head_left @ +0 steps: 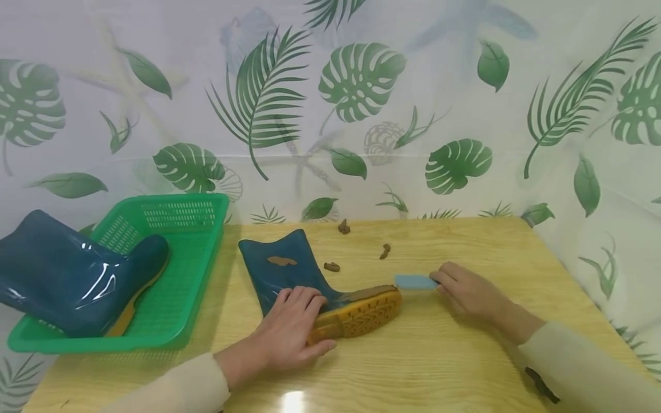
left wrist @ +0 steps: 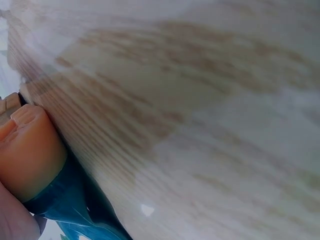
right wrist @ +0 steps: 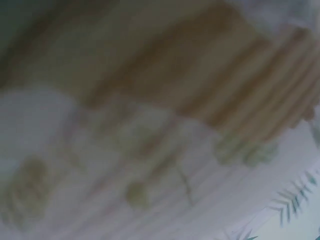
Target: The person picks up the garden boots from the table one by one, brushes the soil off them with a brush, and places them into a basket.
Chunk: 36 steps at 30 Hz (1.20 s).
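Note:
A dark blue rain boot (head_left: 281, 246) with a yellow-brown sole (head_left: 369, 312) lies on its side, toe to the right. Brown mud sits on its shaft and along its edge above the sole. My left hand (head_left: 291, 330) grips it around the ankle and heel, thumb on the near side. In the left wrist view the orange heel (left wrist: 32, 155) shows beside the thumb. At the toe, my right hand (head_left: 472, 295) pinches a light blue flat tool, like a scraper (head_left: 415, 281); whether it touches the boot I cannot tell. The right wrist view is blurred and shows neither hand nor tool.
A green plastic basket (head_left: 198, 287) stands at the left, with a second blue boot (head_left: 77, 275) lying across it. Brown lumps (head_left: 343, 227) are scattered behind the boot on the wooden table (head_left: 465, 367). A dark piece (head_left: 541, 385) lies by the right sleeve. A leaf-patterned cloth hangs behind.

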Available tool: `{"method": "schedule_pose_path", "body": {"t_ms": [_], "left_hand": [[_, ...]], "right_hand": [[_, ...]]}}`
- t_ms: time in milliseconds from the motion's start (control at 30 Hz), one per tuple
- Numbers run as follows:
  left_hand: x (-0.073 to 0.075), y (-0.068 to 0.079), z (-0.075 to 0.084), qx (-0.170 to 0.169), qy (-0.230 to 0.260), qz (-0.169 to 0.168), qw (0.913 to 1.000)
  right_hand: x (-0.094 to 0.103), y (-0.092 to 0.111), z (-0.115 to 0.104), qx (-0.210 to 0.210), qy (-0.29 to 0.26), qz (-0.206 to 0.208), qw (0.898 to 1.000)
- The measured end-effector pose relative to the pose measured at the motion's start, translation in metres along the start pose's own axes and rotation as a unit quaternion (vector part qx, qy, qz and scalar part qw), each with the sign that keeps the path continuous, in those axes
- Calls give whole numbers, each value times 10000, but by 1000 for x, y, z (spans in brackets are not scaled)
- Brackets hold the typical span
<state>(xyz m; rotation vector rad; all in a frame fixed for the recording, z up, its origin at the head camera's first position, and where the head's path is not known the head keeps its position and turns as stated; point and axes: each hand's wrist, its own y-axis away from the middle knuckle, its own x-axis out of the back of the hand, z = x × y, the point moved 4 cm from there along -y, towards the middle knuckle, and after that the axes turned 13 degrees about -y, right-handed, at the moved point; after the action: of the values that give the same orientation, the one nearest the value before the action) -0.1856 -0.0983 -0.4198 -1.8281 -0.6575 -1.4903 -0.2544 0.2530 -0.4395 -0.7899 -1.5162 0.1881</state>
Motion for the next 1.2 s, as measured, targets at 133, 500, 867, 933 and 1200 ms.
{"method": "schedule_pose_path", "body": {"t_ms": [133,500,867,933,1200], "left_hand": [[-1,0,1,5,109,-3,9999],[-3,4,1,-8,192,-64,9998],[-2,0,0,0,117,-119,9999],[-3,0,1,-35,143,-137,9998],[-1,0,0,23,130,-177,9998]], "right_hand": [[-3,-3,-3,187,-4,23,9998],[-2,-2,-1,90,96,26,9999],[-2,-5,-3,79,142,-39,9999],[2,-2,-2,82,158,28,9998],[-1,-6,-1,77,-37,-153,9998]]}}
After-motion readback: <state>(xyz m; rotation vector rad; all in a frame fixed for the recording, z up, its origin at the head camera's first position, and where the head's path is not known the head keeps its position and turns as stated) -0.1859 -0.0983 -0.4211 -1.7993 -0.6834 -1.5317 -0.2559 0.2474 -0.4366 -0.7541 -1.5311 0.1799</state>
